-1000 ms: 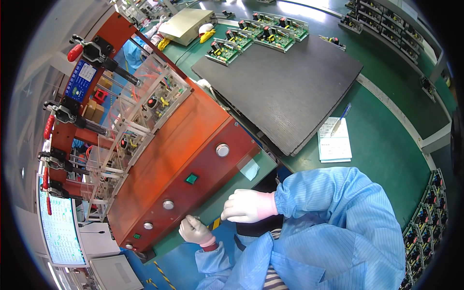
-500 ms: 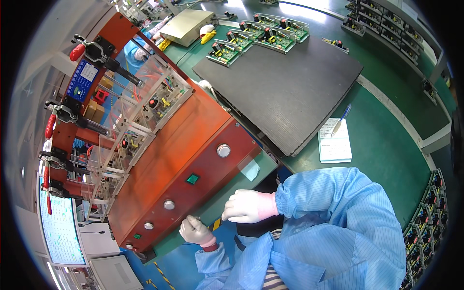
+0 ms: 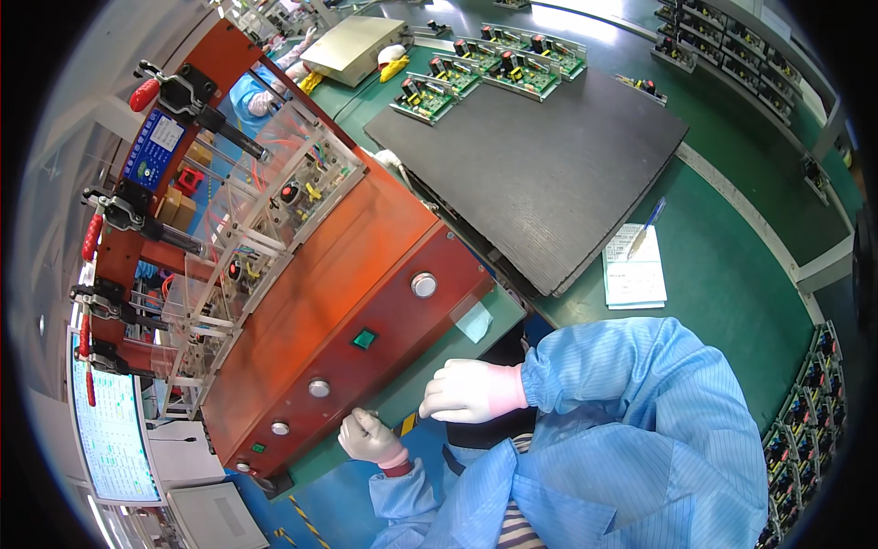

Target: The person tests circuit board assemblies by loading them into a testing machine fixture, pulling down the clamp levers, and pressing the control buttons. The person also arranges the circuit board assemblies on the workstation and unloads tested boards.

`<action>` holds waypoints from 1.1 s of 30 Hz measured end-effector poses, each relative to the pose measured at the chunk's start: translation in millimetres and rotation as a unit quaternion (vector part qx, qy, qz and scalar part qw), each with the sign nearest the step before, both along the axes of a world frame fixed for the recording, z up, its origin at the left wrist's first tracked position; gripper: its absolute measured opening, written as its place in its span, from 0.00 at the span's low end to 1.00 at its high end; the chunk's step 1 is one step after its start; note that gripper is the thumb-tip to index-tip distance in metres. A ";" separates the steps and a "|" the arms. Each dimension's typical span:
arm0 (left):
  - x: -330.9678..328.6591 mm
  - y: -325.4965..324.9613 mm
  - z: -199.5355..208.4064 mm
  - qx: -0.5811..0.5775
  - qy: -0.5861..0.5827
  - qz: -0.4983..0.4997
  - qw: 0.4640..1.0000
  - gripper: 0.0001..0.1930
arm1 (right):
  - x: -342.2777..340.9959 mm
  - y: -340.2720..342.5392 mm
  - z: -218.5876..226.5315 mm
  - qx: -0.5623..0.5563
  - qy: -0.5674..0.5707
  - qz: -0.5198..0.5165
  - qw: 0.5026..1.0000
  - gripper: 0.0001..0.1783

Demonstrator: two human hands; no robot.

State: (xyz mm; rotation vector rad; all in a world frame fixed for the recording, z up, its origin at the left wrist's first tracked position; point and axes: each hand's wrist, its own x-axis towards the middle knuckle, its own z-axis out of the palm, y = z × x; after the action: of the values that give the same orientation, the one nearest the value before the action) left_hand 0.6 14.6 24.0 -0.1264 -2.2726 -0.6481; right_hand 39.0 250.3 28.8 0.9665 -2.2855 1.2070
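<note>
My left hand (image 3: 373,438), in a white glove, hovers by the front of a red-orange test machine (image 3: 366,288), its fingers curled in and nothing seen in them. To its right my right hand (image 3: 468,391), gloved too, is held in the air with bent fingers; nothing shows in it, though its palm faces away. Several round silver buttons (image 3: 423,285) and a green square switch (image 3: 365,339) sit on the machine's front panel. On the machine stand clear-walled fixtures (image 3: 302,197) holding circuit boards, beside toggle clamps (image 3: 187,96) with red handles.
A black mat (image 3: 558,174) covers part of the green bench, with several circuit boards (image 3: 526,75) at its far edge. A notepad (image 3: 635,274) with a pen (image 3: 647,224) lies right of it. Racks of boards (image 3: 732,55) stand far right. Another person's blue sleeve (image 3: 249,101) shows behind the machine.
</note>
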 end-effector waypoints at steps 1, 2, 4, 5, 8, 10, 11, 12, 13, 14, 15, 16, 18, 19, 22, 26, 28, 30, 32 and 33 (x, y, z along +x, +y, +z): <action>-0.8 1.1 -0.4 0.002 0.000 -0.003 1.000 0.17 | -0.2 1.3 0.2 0.002 0.000 -0.003 1.000 0.07; -0.8 0.3 -0.8 0.000 -0.003 -0.002 1.000 0.17 | -0.2 1.6 0.6 0.005 -0.002 0.001 1.000 0.08; 0.1 -2.7 -1.4 -0.002 -0.007 -0.001 1.000 0.18 | 0.6 0.9 1.8 0.012 -0.006 0.005 1.000 0.09; 0.6 -3.3 -1.8 -0.003 -0.008 -0.002 1.000 0.18 | 1.1 0.8 2.2 0.016 -0.008 0.007 1.000 0.10; 2.2 -2.1 0.4 -0.006 -0.003 0.002 1.000 0.18 | 0.6 1.1 3.4 0.027 -0.013 0.009 1.000 0.10; 2.2 -1.3 0.2 -0.016 -0.003 0.012 1.000 0.18 | 1.1 0.6 2.6 0.029 -0.025 0.016 0.999 0.10; 1.8 -1.2 -0.5 -0.014 -0.003 0.010 1.000 0.18 | 1.2 0.0 2.3 0.032 -0.024 0.014 0.999 0.10; 1.2 -1.3 -1.0 -0.014 -0.001 0.009 1.000 0.18 | 1.1 -0.4 1.7 0.026 -0.021 0.012 0.999 0.10; 0.5 -1.4 -1.3 -0.015 0.001 0.009 1.000 0.18 | 0.8 -0.6 1.2 0.021 -0.018 0.010 1.000 0.09; 0.0 -1.2 -1.6 -0.017 0.003 0.009 1.000 0.18 | 0.6 -0.6 0.5 0.015 -0.015 0.008 1.000 0.09; -0.1 -0.8 -2.0 -0.018 0.005 0.009 1.000 0.18 | 0.5 -0.4 -0.3 0.009 -0.012 0.007 1.000 0.09; -0.1 -0.6 -2.0 -0.017 0.005 0.008 1.000 0.18 | 0.1 -0.4 -0.2 0.009 -0.012 0.006 1.000 0.09; 0.0 0.0 -1.4 -0.019 0.004 0.011 1.000 0.18 | -0.2 -0.1 -0.1 0.012 -0.015 0.009 1.000 0.09; 0.1 0.3 -1.1 -0.021 0.004 0.013 1.000 0.18 | -0.3 0.1 -0.1 0.014 -0.016 0.010 1.000 0.09; 0.9 -0.2 -1.1 -0.019 0.004 0.011 1.000 0.18 | -0.3 0.5 1.0 0.022 -0.018 0.011 1.000 0.09; 1.5 -2.4 -0.8 -0.013 0.005 0.005 1.000 0.18 | 0.6 0.3 2.6 0.043 -0.020 0.016 0.999 0.10; 0.9 -2.4 -0.3 0.004 0.009 0.005 1.000 0.20 | 0.9 0.6 2.6 0.038 -0.017 0.016 0.999 0.10; 0.2 -2.7 0.0 0.022 0.012 0.004 1.000 0.22 | 1.9 1.2 2.1 0.032 -0.015 0.015 0.999 0.10; -2.2 -4.5 0.3 0.006 0.014 -0.003 1.000 0.22 | -1.2 0.4 2.8 0.027 -0.008 0.013 1.000 0.10; -2.6 -6.5 0.2 -0.009 0.016 -0.011 1.000 0.22 | -1.8 -0.7 3.5 0.022 -0.001 0.012 1.000 0.10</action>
State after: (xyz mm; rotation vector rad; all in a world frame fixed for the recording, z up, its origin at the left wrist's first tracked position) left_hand -2.0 8.0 24.2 -0.1695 -2.2502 -0.6320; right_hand 37.2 249.6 32.3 1.0112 -2.3175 1.1736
